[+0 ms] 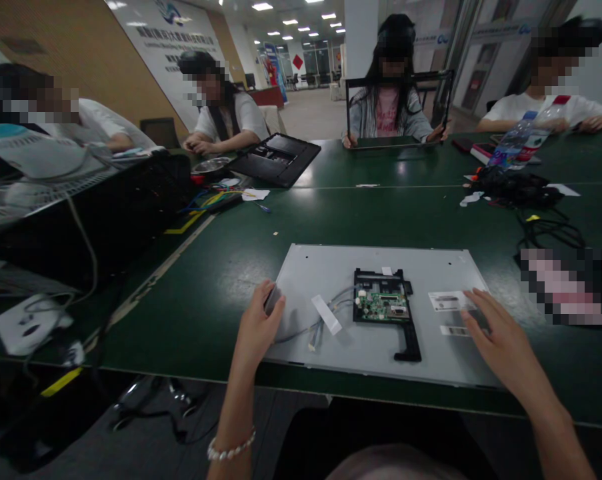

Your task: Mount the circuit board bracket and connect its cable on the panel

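Observation:
A flat grey-white display panel (381, 263) lies on the table before me. A black plastic bracket (408, 340) with a green circuit board (381, 305) sits on its middle. Grey cables (301, 331) run left from the board, with a white strip (327, 315) lying across them. At the panel's left edge my left hand (258, 320) is closed round a small dark piece (271, 300), mostly hidden by the fingers. My right hand (495, 337) is at the panel's right side beside a white label (448, 301), its fingers stretched out and apart, holding nothing.
Across the green table (221, 267), a person holds up a black frame (401, 143); other people sit left and right. A black rear cover (281, 160) lies at the back. Left stands a large black screen (101, 207). Bottles (535, 137) and black cables (551, 230) are at right.

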### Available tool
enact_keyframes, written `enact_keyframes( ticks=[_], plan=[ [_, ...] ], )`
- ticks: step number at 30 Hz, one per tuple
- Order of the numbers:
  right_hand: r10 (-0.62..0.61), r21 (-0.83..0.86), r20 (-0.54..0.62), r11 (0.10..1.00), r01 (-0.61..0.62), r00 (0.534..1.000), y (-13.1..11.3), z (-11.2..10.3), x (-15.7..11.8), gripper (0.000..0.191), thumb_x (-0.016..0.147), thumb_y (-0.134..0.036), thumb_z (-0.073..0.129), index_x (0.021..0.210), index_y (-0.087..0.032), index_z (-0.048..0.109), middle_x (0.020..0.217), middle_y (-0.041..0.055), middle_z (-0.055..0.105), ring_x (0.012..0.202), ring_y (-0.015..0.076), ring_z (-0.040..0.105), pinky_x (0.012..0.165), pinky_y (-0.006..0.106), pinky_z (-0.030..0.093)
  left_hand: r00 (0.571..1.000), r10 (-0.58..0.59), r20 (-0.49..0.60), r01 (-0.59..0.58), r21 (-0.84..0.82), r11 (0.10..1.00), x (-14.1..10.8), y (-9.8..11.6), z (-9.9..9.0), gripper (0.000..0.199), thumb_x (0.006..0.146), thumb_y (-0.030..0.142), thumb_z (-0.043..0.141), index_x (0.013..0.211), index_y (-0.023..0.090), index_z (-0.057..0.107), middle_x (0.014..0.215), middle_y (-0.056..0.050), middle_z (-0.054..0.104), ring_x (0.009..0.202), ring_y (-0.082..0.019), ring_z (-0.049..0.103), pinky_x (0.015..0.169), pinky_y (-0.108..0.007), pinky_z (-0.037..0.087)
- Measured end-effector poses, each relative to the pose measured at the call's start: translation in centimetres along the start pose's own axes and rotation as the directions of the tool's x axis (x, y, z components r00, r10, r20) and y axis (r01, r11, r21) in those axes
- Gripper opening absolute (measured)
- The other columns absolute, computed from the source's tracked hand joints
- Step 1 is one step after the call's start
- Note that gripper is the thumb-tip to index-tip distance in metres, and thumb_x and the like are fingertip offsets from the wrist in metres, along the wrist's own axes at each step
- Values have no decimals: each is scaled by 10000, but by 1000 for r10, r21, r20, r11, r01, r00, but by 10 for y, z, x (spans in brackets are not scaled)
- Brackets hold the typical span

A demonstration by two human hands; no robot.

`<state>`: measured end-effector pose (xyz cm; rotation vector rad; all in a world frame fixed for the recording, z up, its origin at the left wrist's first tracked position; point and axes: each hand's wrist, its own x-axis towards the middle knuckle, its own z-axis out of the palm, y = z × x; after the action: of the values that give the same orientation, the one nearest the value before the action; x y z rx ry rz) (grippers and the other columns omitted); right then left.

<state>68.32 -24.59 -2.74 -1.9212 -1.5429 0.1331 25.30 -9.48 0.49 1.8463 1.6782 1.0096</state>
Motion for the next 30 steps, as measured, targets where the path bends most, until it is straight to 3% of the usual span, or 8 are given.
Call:
enact_keyframes(
  ticks=[9, 22, 26, 30],
  plan=[
    [-18, -29, 12, 999, 18, 1000, 13, 6, 8, 513, 945, -479, 419, 1334, -162, 526, 1420, 150, 518, 1349, 303, 451, 1124, 517, 363, 998, 52, 31, -56, 166, 985, 1, 13, 13, 480, 902, 397, 510, 1314, 152, 513, 1385, -162, 540, 1292, -291, 514, 1091, -461, 394],
    [-40, -42, 26, 998, 41, 999, 26, 4, -7, 508, 949, -489, 407, 1346, -188, 504, 1422, 146, 516, 1358, 297, 444, 1132, 500, 360, 998, 43, 50, -59, 368, 928, -25, 21, 25, 562, 919, 417, 473, 1395, 118, 451, 1378, -169, 548, 1253, -321, 531, 1089, -500, 365],
    [1, -34, 23, 999, 0, 1000, 30, -5, -11, 506, 937, -495, 422, 1334, -197, 518, 1443, 139, 499, 1355, 301, 449, 1135, 503, 354, 994, 96, -42, -73, 374, 924, -31, 26, 27, 537, 934, 390, 459, 1386, 99, 461, 1355, -178, 563, 1233, -317, 550, 1075, -487, 382],
    [104, -30, -20, 994, -104, 994, 38, -23, -17, 519, 913, -512, 446, 1320, -207, 545, 1462, 135, 482, 1368, 325, 431, 1131, 523, 351, 959, 227, -168, -136, 429, 893, -40, 41, 29, 503, 936, 346, 466, 1364, 83, 482, 1355, -201, 549, 1269, -337, 511, 1083, -509, 368]
  ],
)
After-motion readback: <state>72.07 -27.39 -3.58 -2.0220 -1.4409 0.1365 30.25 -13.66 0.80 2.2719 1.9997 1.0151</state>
